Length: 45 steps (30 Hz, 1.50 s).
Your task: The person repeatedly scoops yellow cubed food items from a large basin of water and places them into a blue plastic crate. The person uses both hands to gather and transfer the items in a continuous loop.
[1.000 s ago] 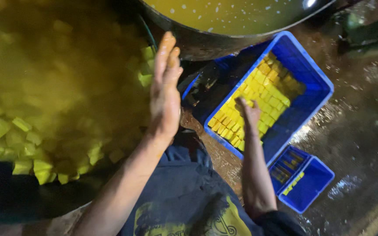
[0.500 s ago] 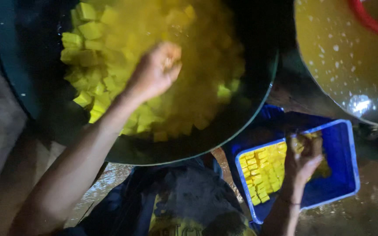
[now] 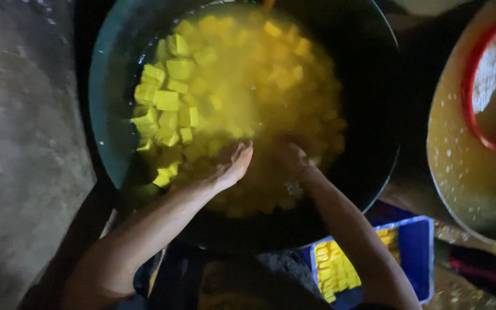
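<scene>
Both hands are down in the big dark pan (image 3: 110, 115), which is full of yellow cubes (image 3: 170, 100) sitting in cloudy yellow water. The step looks like scooping up cubes out of the water. The left hand (image 3: 232, 165) lies on top of the cubes near the front of the pan, fingers bent a little and loose, and it grips nothing that shows. The right hand (image 3: 293, 158) is just beside it, with its fingers dipped under the water, so I cannot tell if it is open or holding cubes. The cubes are all around both hands, with the clearest ones piled up on the far left side of the pan. A blue crate (image 3: 417, 252) with more yellow cubes in neat rows sits down low under the right arm, near the pan. I think the next move needs soft hands, cupped under the cubes, because they look easy to break. A large round tub (image 3: 460, 172) of yellow water stands to the right
</scene>
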### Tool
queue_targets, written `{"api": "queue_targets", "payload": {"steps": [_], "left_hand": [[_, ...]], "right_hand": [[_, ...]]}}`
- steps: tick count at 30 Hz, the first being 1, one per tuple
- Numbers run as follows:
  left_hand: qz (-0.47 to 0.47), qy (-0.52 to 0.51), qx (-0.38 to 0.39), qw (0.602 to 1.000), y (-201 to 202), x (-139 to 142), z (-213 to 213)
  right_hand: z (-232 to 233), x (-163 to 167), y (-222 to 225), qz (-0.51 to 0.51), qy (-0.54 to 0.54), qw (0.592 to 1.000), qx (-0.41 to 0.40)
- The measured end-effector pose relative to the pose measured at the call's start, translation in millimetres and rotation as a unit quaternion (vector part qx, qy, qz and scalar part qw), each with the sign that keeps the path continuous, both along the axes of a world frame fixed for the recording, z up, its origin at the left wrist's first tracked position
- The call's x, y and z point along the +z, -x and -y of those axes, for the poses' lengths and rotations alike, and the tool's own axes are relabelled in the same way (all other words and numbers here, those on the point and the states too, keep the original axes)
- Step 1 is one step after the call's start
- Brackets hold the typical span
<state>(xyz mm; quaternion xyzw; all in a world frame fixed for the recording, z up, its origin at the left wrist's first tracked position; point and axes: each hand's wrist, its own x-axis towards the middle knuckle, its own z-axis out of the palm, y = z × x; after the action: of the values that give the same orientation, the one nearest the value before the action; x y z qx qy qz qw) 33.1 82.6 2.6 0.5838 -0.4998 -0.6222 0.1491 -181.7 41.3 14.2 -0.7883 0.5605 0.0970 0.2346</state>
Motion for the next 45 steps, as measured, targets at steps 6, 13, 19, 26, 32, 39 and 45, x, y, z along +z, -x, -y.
{"api": "queue_targets", "payload": {"steps": [6,13,19,26,32,39,45], "left_hand": [[0.17,0.086,0.097,0.977,-2.6,23.7,62.5],[0.37,0.076,0.141,0.915,-4.7,23.6,127.2],[0.188,0.063,0.226,0.954,-32.3,29.0,131.2],[-0.444,-0.006,0.393,0.805,-34.6,2.9,132.5],[-0.329,-0.124,0.499,0.792,12.6,-4.8,138.2],[-0.51,-0.13,0.556,0.643,33.4,35.5,133.6],[-0.683,-0.101,0.524,0.498,19.8,16.1,133.2]], "right_hand": [[100.6,37.6,-13.8,0.012,-0.04,0.999,-0.034],[165.6,25.9,-107.9,-0.049,0.162,0.978,0.12],[173.3,-4.6,-124.6,0.002,0.33,0.928,0.172],[173.4,17.1,-38.4,0.441,-0.087,0.894,0.005],[133.5,62.2,-27.3,0.522,-0.164,0.837,-0.018],[110.9,76.3,-68.6,0.338,0.027,0.938,-0.074],[159.7,53.4,-116.3,0.242,0.202,0.921,0.23]]}}
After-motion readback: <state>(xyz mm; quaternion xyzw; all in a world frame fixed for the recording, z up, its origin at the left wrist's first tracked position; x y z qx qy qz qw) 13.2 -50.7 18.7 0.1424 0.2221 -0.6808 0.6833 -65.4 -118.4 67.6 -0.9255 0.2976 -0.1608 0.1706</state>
